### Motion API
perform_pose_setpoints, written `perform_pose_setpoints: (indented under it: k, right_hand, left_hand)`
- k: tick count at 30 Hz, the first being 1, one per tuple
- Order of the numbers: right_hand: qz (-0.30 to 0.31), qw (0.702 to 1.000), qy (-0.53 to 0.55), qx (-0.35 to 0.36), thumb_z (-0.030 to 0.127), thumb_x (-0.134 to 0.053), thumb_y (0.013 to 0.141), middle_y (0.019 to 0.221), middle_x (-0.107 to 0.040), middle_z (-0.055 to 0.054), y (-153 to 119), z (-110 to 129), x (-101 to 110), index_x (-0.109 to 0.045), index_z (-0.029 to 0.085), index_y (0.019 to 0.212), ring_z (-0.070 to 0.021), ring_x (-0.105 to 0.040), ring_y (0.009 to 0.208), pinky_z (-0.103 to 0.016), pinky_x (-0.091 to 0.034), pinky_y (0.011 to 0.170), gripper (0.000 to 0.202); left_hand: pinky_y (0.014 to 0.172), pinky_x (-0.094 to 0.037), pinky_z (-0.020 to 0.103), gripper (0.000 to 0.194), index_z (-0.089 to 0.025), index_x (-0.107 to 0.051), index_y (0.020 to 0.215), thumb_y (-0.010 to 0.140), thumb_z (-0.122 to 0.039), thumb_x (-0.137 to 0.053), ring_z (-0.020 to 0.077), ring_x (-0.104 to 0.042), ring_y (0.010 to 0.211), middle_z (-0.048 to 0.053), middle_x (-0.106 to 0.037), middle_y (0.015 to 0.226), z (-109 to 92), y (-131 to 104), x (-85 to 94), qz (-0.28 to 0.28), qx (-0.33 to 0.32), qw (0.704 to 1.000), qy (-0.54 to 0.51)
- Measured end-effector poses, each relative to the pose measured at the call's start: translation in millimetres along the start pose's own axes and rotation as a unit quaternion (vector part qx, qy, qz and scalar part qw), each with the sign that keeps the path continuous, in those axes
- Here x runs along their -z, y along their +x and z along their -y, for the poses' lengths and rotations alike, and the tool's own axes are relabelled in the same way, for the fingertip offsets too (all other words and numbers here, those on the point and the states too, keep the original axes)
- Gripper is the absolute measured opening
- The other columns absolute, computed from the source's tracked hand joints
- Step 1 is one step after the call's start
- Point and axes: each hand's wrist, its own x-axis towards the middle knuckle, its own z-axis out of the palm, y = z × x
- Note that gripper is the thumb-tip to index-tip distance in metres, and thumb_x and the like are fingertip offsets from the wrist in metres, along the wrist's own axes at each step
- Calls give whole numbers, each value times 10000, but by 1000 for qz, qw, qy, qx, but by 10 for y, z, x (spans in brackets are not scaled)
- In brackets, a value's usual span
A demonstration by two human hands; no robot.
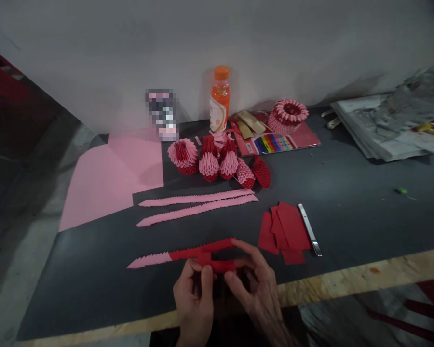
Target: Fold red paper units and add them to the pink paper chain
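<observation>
Near the table's front edge, my left hand [196,294] pinches a small red paper piece [204,259]. My right hand [255,284] has thumb and fingers on the right end of the same folded red paper. Just behind my hands lies a long serrated paper strip [191,251], pink at its left end and red toward the right; my right index finger reaches its right tip. Two pink serrated strips [198,198] lie farther back. Red paper rectangles [292,226] are piled to the right, beside a silver cutter [310,230].
Pink sheets [115,168] cover the back left. Folded paper pieces [209,164], an orange bottle [220,101], a pixelated item [162,114] and a pink-red paper ring [288,115] on a red packet [304,135] stand behind. Stacked papers [365,130] lie back right.
</observation>
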Motion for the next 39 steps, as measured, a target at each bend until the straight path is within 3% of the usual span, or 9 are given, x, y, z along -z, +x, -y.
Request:
perform_pose_setpoints:
  k: [3,6,10,15,20,24,27,30,39]
  right_hand:
    - [10,998,-48,27,375,-1030,866,732,-920,31,41,30,-9,-990,308,1176,-146,-799,537,-184,-609,516,320]
    - [-1,997,-71,29,414,-945,989,689,-895,16,51,61,-24,-985,294,972,-149,-817,564,-195,-651,572,128]
    - [9,997,-73,17,455,-929,1033,680,-885,28,33,44,-28,-986,301,1037,-142,-832,586,-183,-657,600,164]
    - [20,997,-73,2,502,-1053,913,791,-950,6,42,7,-13,-1017,330,1125,-169,-860,624,-219,-700,618,275]
    - [2,998,-57,-6,492,-998,942,638,-848,29,-6,29,-50,-1019,338,1009,-186,-818,560,-242,-675,557,169]
    - [16,999,-44,5,551,-951,996,713,-896,5,-43,11,-96,-1022,335,1077,-221,-853,611,-286,-704,587,242]
    - [20,999,-47,13,589,-969,989,785,-946,-13,-24,-12,-110,-1005,341,944,-233,-872,643,-301,-707,597,255]
    - [17,998,-52,25,558,-972,993,740,-931,-12,18,7,-104,-976,335,818,-229,-869,631,-294,-695,604,283]
    - [3,996,-68,58,431,-899,998,674,-874,2,66,140,-101,-951,304,811,-183,-799,554,-244,-589,544,232]
  left_hand:
    - [533,-573,252,412,-297,-737,806,1094,-572,-843,185,-692,560,-36,-739,668,-5,23,35,16,-49,997,54]
    - [511,-566,257,397,-301,-749,790,1085,-549,-844,189,-696,537,-28,-759,666,-7,-7,-8,4,-80,994,79]
    - [578,-661,265,384,-313,-852,860,1147,-554,-765,216,-814,596,-3,-864,733,-4,-82,-117,-61,-72,993,69]
    - [460,-601,257,421,-311,-858,788,1071,-622,-851,195,-736,467,-31,-833,640,-22,-4,-102,-76,-86,991,63]
    - [546,-683,293,389,-313,-881,821,1068,-613,-858,228,-828,560,-22,-873,686,-15,-40,-92,-101,-78,989,68]
    - [694,-745,366,260,-324,-935,969,1086,-541,-852,267,-903,724,9,-960,862,14,-184,-132,-134,-50,986,84]
    - [753,-778,427,283,-330,-952,943,1072,-557,-844,298,-911,752,32,-964,861,19,-225,-153,-125,-46,988,82]
    - [653,-763,416,341,-329,-939,862,1072,-573,-826,299,-889,684,42,-938,797,7,-210,-159,-107,-42,991,74]
    - [705,-745,428,287,-340,-902,828,1069,-479,-829,294,-871,699,40,-908,789,-35,-241,-158,-80,-13,994,72]
